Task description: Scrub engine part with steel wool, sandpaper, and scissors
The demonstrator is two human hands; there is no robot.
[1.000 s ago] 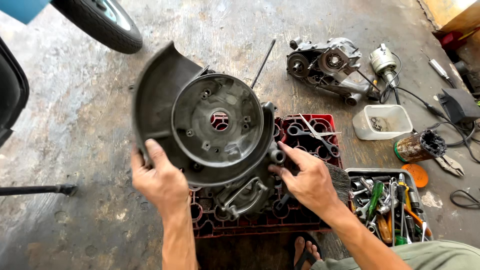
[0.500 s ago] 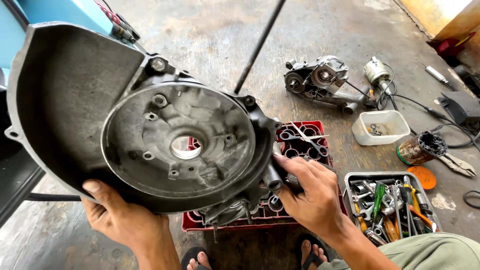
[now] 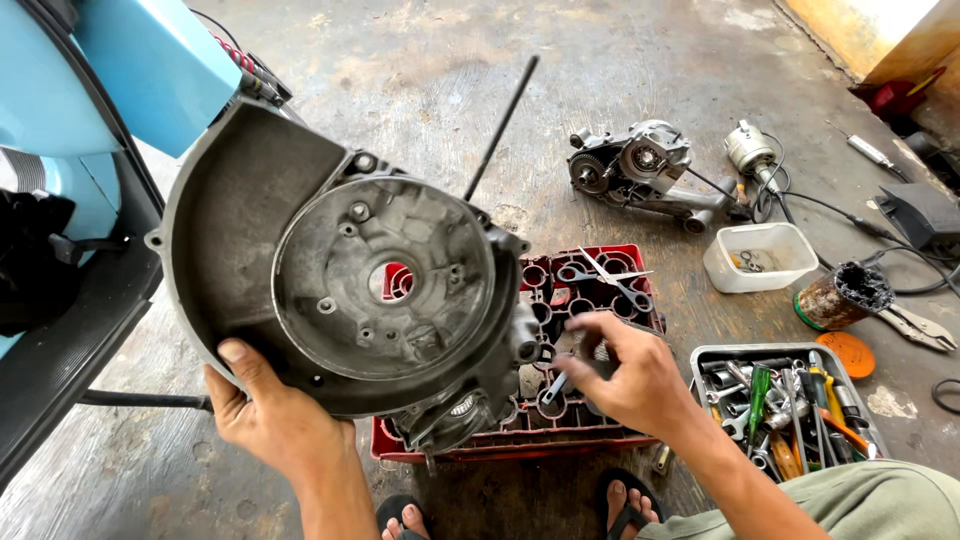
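Half the red crate [image 3: 600, 300] hides behind the engine casing [image 3: 350, 280], left hand [image 3: 275, 420] gripping.

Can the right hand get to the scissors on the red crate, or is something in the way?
Probably yes. The right hand hovers over the red crate, and the scissors lie just beyond its fingertips with nothing over them. The big grey engine casing, held by the left hand, sits off to the side.

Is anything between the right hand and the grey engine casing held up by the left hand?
Nothing visible. The right hand hovers over the red crate, beside the engine casing, with open space between them; the left hand grips the casing's lower rim.
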